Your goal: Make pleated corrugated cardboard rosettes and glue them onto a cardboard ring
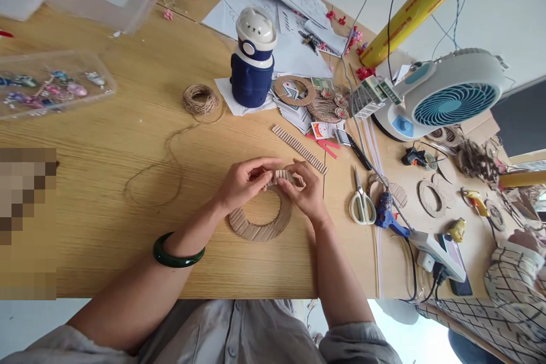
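1 corrugated strip (282,174) — pinched by left hand (246,183) and right hand (307,190); cardboard ring (258,232) partly beneath them.

The left hand (249,183) and right hand (307,193) pinch a corrugated strip (281,174) at the far edge of a cardboard ring (258,232) on the table (102,205). Just beyond lies a longer striped strip (300,149); scissors (363,207) and a blue glue gun (387,215) lie to the right, a twine coil (197,103) to the left
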Available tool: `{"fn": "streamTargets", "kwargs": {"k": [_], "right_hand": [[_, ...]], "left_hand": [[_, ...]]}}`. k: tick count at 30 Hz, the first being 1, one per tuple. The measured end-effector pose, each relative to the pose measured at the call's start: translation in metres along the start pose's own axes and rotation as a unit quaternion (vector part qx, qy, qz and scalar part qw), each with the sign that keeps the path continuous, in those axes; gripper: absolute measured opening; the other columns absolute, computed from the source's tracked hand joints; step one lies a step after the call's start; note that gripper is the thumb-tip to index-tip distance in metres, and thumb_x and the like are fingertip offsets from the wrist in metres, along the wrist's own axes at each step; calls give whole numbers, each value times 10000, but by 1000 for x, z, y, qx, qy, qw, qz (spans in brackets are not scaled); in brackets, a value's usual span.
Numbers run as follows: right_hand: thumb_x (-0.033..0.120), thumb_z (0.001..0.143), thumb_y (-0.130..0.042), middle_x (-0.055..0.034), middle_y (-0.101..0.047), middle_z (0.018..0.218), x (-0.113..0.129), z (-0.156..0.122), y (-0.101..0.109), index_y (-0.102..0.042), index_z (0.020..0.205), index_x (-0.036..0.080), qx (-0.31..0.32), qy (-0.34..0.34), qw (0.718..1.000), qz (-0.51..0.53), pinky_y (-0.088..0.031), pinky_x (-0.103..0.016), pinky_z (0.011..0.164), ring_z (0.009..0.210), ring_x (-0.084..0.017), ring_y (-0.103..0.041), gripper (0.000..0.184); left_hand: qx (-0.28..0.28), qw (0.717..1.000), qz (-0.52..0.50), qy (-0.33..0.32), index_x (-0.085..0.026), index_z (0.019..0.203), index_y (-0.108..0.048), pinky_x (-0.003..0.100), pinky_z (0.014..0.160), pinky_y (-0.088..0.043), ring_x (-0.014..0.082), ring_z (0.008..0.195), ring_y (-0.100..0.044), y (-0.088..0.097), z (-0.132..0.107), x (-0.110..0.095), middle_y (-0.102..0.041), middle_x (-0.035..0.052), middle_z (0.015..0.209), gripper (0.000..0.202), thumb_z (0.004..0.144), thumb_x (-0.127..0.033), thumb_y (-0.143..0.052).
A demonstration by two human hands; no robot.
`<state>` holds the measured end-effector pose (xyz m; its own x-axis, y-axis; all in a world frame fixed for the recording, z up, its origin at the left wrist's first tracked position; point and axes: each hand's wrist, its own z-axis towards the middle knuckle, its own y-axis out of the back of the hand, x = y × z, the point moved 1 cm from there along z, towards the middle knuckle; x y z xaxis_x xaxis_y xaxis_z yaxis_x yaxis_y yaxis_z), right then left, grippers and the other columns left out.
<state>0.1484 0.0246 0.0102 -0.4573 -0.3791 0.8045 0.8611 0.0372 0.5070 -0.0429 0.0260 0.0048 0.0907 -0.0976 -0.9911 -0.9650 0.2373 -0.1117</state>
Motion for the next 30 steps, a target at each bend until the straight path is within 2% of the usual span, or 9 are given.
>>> {"fn": "streamTargets", "kwargs": {"k": [4, 7, 9, 11, 14, 17, 20, 23, 30], "right_hand": [[381, 886, -662, 6, -603, 790, -16, -10, -2, -597, 861, 218, -62, -83, 994, 26, -507, -265, 634, 692, -137, -571, 176], [379, 879, -626, 30, -538, 710, -24, -10, 6, -565, 854, 223, -88, -109, 990, 18, -440, -242, 552, 603, -121, -497, 170], [369, 885, -594, -4, -592, 763, -21, -9, 11, -577, 875, 226, -96, -80, 992, -21, -508, -291, 638, 696, -161, -571, 144], [328, 902, -543, -72, -687, 960, -11, -9, 13, -613, 987, 233, -112, -5, 989, -95, -554, -426, 876, 950, -242, -648, 146], [267, 918, -536, -83, -694, 1253, 5, -9, 8, -593, 1225, 266, -119, 107, 965, -210, -306, -612, 1208, 1275, -306, -571, 312], [280, 930, -615, -31, -751, 1053, 12, -9, -3, -615, 1186, 279, -57, 156, 957, -239, -155, -632, 1278, 1142, -276, -640, 256], [284, 940, -643, 22, -704, 791, 9, -9, -9, -646, 990, 262, -46, 145, 961, -232, -186, -615, 1282, 898, -219, -655, 54], [261, 936, -654, 35, -670, 752, 7, -8, -7, -631, 886, 253, -71, 109, 972, -197, -239, -592, 1274, 826, -190, -631, 56], [232, 921, -660, 49, -667, 725, 10, -8, -7, -659, 894, 267, -49, 77, 984, -154, -288, -586, 1250, 786, -178, -622, 43]], "left_hand": [[17, 1000, -2, 14, -159, 1213, -733, 219, 492, -497, 119, 578, -620, 6, 0, 4, -716, 36, 823, 415, 855, -369, -715], [19, 999, 4, 39, -133, 1083, -767, 246, 553, -535, 133, 551, -645, 12, -1, 6, -722, 37, 703, 344, 847, -382, -740], [-16, 998, 12, 59, -135, 1001, -776, 269, 592, -561, 158, 566, -686, 15, -3, 6, -748, 58, 702, 312, 834, -397, -750], [-34, 997, 26, 72, -139, 991, -779, 307, 644, -595, 197, 611, -733, 14, -4, 4, -778, 83, 743, 318, 820, -406, -754], [11, 996, 51, 69, -156, 1001, -792, 355, 710, -628, 237, 679, -766, 6, -4, 1, -798, 88, 784, 317, 819, -410, -736], [9, 995, 93, 37, -181, 953, -806, 362, 792, -639, 246, 812, -777, -1, -4, 1, -813, 72, 906, 256, 822, -387, -731], [-13, 998, 53, 44, -178, 1025, -788, 358, 840, -646, 244, 919, -774, -1, -6, 5, -808, 62, 1033, 276, 843, -380, -742], [1, 997, -30, 71, -179, 1063, -768, 337, 802, -667, 234, 894, -786, 5, -8, 7, -812, 51, 993, 293, 864, -394, -754], [-4, 998, -43, 54, -178, 985, -778, 269, 753, -671, 199, 823, -792, 13, -7, 0, -810, 38, 918, 217, 894, -371, -741]]}}
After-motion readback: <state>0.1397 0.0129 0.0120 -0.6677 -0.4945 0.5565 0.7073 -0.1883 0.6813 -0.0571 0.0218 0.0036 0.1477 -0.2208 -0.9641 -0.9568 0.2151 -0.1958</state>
